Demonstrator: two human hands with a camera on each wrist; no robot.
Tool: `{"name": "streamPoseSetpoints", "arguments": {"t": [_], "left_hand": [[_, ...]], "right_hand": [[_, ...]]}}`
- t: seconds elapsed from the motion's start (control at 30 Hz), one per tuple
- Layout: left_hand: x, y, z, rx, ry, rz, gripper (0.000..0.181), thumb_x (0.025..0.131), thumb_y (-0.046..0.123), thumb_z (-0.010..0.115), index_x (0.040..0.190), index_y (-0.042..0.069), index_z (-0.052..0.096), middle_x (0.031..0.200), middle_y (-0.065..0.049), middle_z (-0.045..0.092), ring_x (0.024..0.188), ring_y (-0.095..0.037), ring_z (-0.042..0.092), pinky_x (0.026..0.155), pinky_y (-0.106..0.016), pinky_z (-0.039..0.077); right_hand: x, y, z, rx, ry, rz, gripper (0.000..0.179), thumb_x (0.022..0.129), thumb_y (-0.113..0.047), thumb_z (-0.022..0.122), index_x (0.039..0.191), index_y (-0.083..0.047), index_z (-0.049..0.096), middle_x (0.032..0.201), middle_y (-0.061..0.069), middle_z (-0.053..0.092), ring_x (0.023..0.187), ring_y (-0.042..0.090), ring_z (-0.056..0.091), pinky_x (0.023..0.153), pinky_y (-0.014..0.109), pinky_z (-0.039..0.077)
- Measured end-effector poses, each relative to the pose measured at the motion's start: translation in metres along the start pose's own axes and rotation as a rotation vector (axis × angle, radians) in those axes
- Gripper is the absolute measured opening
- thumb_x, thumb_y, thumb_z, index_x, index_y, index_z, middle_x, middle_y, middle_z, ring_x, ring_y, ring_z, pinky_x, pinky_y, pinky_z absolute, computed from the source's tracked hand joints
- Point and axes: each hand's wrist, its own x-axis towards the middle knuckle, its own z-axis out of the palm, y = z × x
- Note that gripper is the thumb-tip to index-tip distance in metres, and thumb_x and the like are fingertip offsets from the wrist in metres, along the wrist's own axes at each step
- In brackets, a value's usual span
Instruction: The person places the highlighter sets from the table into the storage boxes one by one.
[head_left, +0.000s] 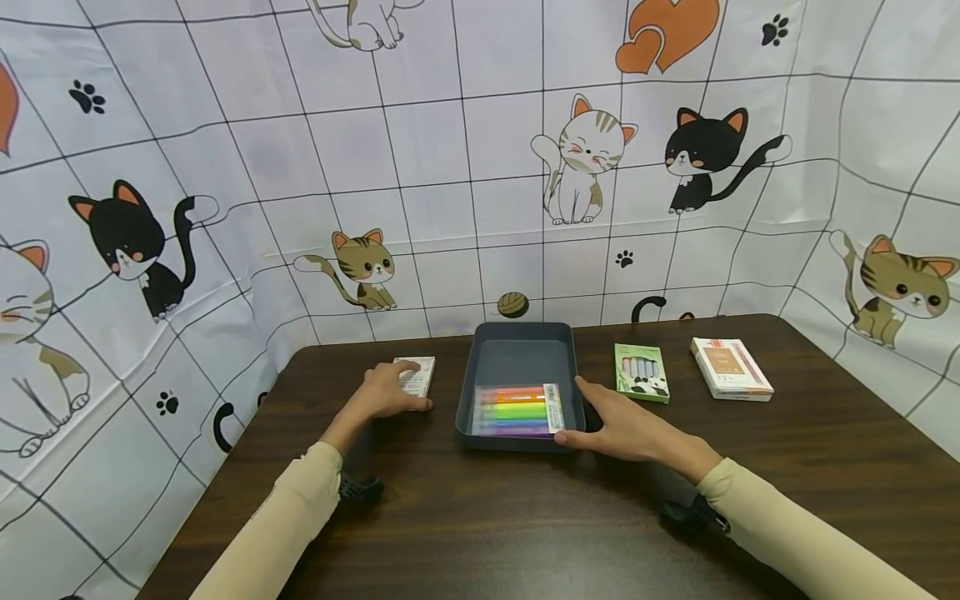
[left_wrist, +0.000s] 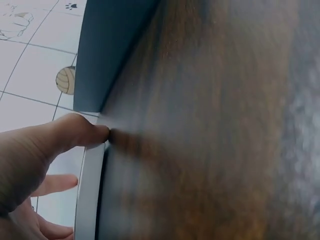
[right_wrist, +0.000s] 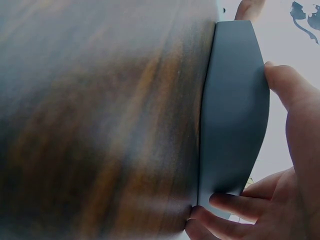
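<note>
A grey tray (head_left: 522,350) lies on the table with a clear pack of colored pens (head_left: 517,410) in its near half. My right hand (head_left: 626,423) holds the tray's near right corner, the thumb at the near rim and the fingers along the right wall; the right wrist view shows the tray's outer wall (right_wrist: 232,110) between them. Left of the tray is a small white box (head_left: 422,379). My left hand (head_left: 386,392) spreads over it; in the left wrist view the thumb (left_wrist: 82,132) touches the box's edge (left_wrist: 90,195).
Right of the tray lies a green box (head_left: 642,372) with pens and a panda printed on it. Beyond that is a white and tan box (head_left: 731,369). A white curtain (head_left: 450,183) with cat drawings hangs behind the dark wooden table (head_left: 495,525).
</note>
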Motion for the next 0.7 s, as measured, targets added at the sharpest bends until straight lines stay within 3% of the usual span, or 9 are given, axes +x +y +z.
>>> {"name": "streamPoseSetpoints", "arguments": {"t": [0.33,0.7], "left_hand": [[0.0011,-0.0021,-0.0011,-0.078,0.029,-0.054,0.085,0.079,0.046,0.085,0.149,0.01,0.053,0.148,-0.03,0.041,0.128,-0.054,0.037,0.099,-0.068,0.035],[0.0004,0.0025,-0.0022,-0.107,0.077,-0.02,0.082,0.08,0.043,0.084,0.148,0.007,0.055,0.147,-0.03,0.042,0.127,-0.051,0.04,0.098,-0.064,0.037]], "right_hand": [[0.0009,0.0003,-0.0005,0.002,0.002,-0.004,0.116,0.085,-0.073,0.065,0.159,0.006,0.022,0.156,0.029,0.034,0.141,0.043,0.038,0.108,0.059,0.035],[-0.0001,0.0003,-0.0019,0.001,0.005,-0.015,0.115,0.087,-0.072,0.064,0.157,0.009,0.023,0.155,0.03,0.034,0.14,0.044,0.039,0.108,0.06,0.035]]}}
